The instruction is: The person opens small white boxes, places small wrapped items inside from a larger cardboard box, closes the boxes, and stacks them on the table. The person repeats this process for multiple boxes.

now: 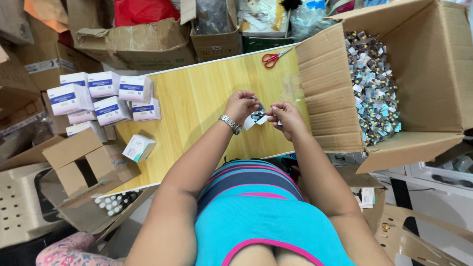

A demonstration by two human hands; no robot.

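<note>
Two hands on one packet | left hand [240, 105]: fingers pinched on packet's left edge | packet [256, 117]: small, flat, white-and-dark, held between both hands above table [197, 98], long axis hand to hand | right hand [287, 118]: fingers pinched on right edge, nearer big box [433, 69]

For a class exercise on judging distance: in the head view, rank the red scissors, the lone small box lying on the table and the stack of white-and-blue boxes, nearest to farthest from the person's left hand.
From the left hand:
1. Red scissors, at the table's far edge.
2. Lone small box, on the table's left.
3. Stack of white-and-blue boxes, at the far left.
</note>
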